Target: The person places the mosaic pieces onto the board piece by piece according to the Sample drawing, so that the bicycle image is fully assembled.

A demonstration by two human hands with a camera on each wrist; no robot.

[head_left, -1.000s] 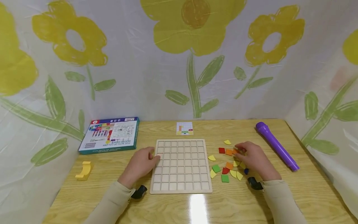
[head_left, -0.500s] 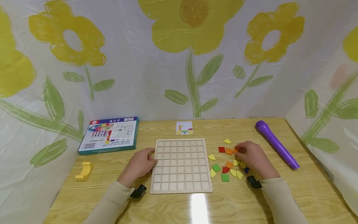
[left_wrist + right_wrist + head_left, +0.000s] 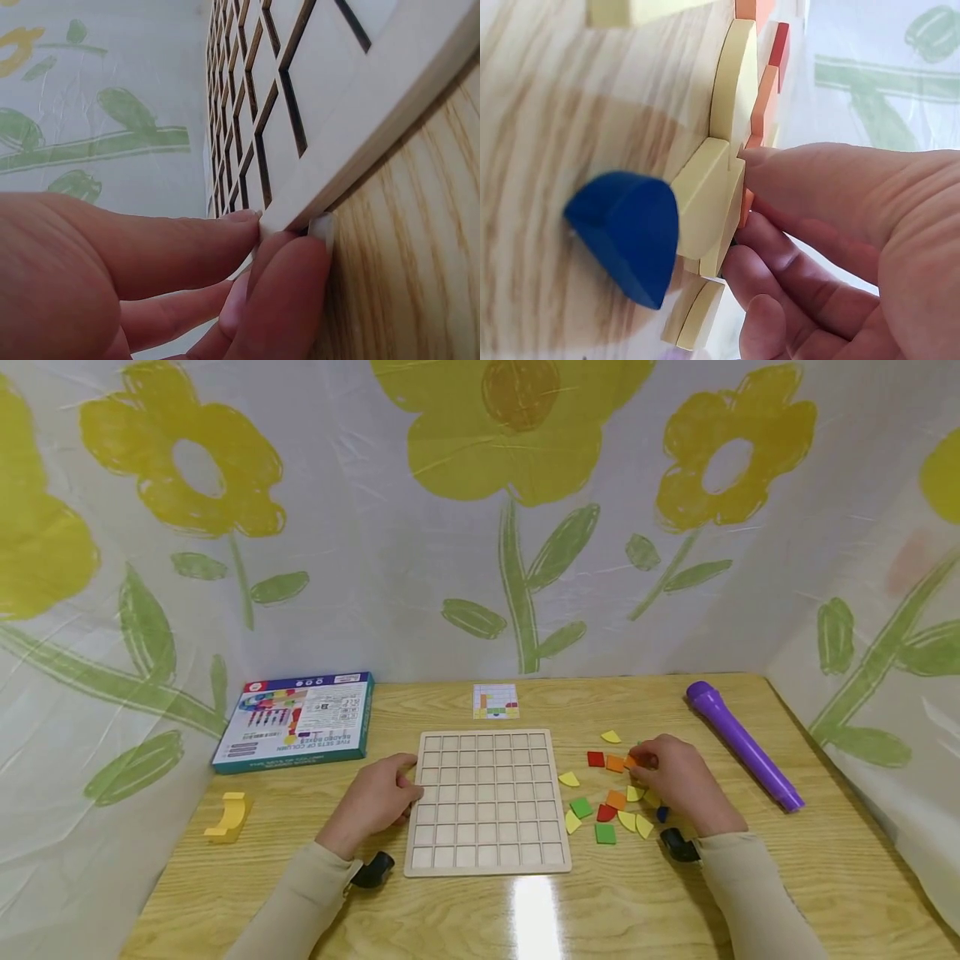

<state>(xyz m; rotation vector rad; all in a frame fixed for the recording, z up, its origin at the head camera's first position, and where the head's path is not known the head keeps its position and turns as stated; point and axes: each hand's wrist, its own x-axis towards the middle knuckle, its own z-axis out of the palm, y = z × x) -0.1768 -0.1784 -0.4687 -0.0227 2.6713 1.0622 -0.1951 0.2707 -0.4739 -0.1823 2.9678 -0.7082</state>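
Observation:
At the left edge of the pale wooden grid board, my left hand pinches the rim. In the left wrist view the thumb lies against the upper side of that rim and a fingertip is at its underside. My right hand is among the loose tiles, its thumb and fingers around an orange square tile. The right wrist view shows that tile mostly hidden behind the thumb and yellow quarter-round tiles. A blue tile lies close by.
Several red, orange, green and yellow tiles are scattered right of the board. A small pattern card lies behind it. A purple microphone-shaped toy is at right; a toy box and yellow curved block are at left.
My left thumb has drawn back from over the board to its left edge. The right hand has stayed almost in place at the orange tile.

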